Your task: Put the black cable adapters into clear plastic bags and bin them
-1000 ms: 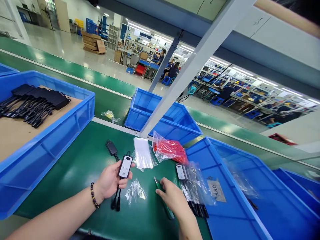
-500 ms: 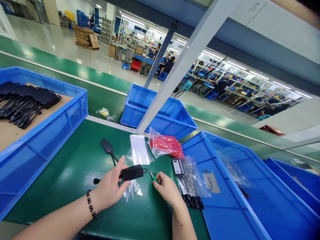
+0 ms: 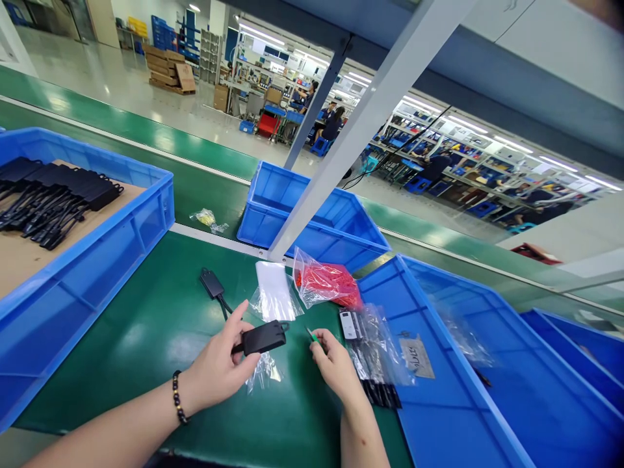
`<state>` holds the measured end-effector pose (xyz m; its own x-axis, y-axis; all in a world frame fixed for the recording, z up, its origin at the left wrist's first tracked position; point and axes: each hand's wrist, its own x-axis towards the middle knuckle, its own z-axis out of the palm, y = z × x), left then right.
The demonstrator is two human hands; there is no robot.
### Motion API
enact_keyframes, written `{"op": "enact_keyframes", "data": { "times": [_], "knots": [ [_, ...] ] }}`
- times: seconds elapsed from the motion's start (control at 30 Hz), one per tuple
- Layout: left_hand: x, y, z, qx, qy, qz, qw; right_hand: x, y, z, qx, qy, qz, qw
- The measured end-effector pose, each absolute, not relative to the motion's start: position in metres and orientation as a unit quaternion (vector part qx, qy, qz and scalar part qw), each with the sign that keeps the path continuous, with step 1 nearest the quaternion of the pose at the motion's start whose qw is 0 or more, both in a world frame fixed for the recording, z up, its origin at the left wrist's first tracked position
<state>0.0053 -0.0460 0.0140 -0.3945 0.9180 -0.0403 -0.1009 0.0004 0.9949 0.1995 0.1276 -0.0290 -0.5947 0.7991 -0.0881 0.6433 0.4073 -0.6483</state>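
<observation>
My left hand [image 3: 221, 364] is closed around a black rectangular device [image 3: 264, 337], which has a small loop at its far end. Thumb and fingers grip it by its sides above the green mat. To the right, my right hand [image 3: 335, 365] pinches a small green-handled knife [image 3: 312, 335], its thin tip pointing up and left, apart from the device. Another black device with cables [image 3: 212, 284] lies on the mat beyond my left hand. Under the held device lies a crumpled clear plastic piece [image 3: 267, 372].
A blue bin [image 3: 141, 231] at left holds several black devices [image 3: 73, 185]. White bags [image 3: 273, 289], a bag of red pieces [image 3: 329, 285] and bagged black items [image 3: 373, 351] lie ahead and right. Blue bins [image 3: 439, 390] flank the right; a metal post [image 3: 336, 162] rises ahead.
My right hand with the knife has moved a little to the right, away from the device. The device has turned slightly in my left hand, its loop end tilting away.
</observation>
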Motion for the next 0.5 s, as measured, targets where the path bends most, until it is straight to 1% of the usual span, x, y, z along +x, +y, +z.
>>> {"op": "enact_keyframes", "data": {
  "times": [0.1,0.13,0.2,0.33,0.4,0.5],
  "knots": [
    [-0.001,-0.04,0.02,0.211,0.456,0.625,0.597,0.191,0.121,-0.011,-0.416,-0.822,0.352,0.169],
    [-0.003,-0.039,0.021,0.165,0.417,0.622,0.641,0.187,0.118,-0.002,-0.404,-0.825,0.351,0.184],
    [-0.005,-0.035,0.02,0.103,0.371,0.611,0.692,0.177,0.111,0.017,-0.371,-0.838,0.343,0.205],
    [-0.004,-0.033,0.015,0.087,0.376,0.599,0.702,0.151,0.097,0.044,-0.296,-0.881,0.288,0.23],
    [-0.001,-0.032,0.013,0.1,0.383,0.605,0.691,0.138,0.09,0.046,-0.286,-0.895,0.243,0.24],
    [0.002,-0.031,0.01,0.111,0.386,0.618,0.676,0.123,0.081,0.037,-0.289,-0.908,0.186,0.24]
  ]
}}
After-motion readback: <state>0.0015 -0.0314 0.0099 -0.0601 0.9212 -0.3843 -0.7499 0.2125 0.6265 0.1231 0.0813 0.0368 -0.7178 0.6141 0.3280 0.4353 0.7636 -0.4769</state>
